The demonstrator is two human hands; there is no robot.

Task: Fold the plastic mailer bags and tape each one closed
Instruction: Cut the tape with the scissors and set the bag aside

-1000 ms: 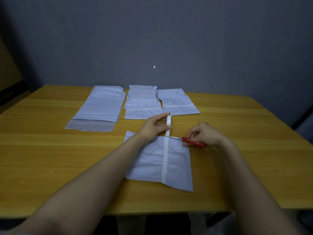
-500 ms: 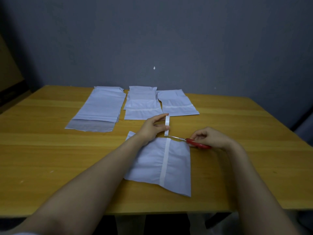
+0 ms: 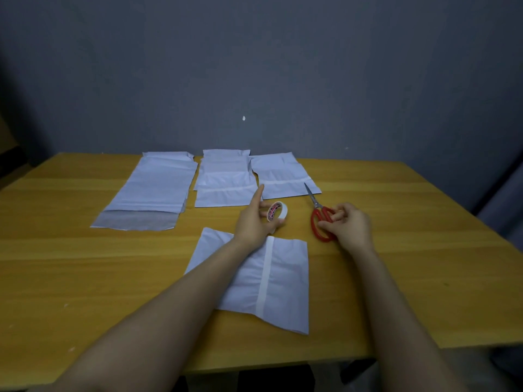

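A folded white mailer bag [image 3: 285, 284] lies on the wooden table [image 3: 85, 278] in front of me, with a strip of white tape [image 3: 266, 275] running down its middle. My left hand [image 3: 254, 222] holds a white tape roll [image 3: 278, 211] just beyond the bag's far edge, index finger stretched out. My right hand [image 3: 348, 224] grips the red handles of the scissors [image 3: 319, 219], whose blades point away toward the far bags. Two folded, taped bags [image 3: 226, 182] [image 3: 283, 176] lie at the back of the table.
A stack of unfolded white mailer bags [image 3: 152, 190] lies at the back left, grey flap toward me. A grey wall rises behind the table. The table's near edge runs under my forearms.
The tape strip has been cut from the roll. My left hand lifted the roll off the bag's edge. My right hand moved the scissors right and turned the blades away.
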